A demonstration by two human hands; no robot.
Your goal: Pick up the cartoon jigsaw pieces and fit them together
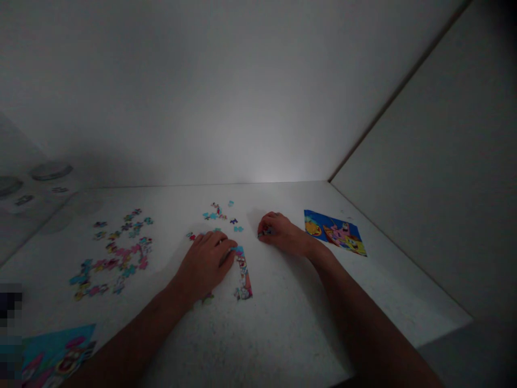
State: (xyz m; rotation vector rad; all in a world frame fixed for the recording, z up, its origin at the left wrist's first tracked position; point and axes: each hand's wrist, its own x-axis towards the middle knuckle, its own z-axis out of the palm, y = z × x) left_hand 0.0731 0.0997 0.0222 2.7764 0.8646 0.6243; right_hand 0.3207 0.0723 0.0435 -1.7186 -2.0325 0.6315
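My left hand [210, 261] lies palm down on the white table with its fingers stretched out. Its thumb reaches the top of a narrow joined section of jigsaw puzzle [243, 275], and the palm hides some of what is underneath. To the right, my right hand [280, 233] is curled just above the tabletop, a small puzzle piece [265, 232] pinched in its fingers. Several loose puzzle pieces [218, 212] lie beyond the left hand. One with red on it [191, 236] sits by its fingertips, and another pokes out below the palm.
A big scatter of puzzle pieces [125, 253] covers the table's left part. A blue cartoon picture sheet [335, 233] lies at right; another picture [60, 353] is at the front left. Clear round containers [51, 175] stand far left. Walls border the table [283, 334] behind and right.
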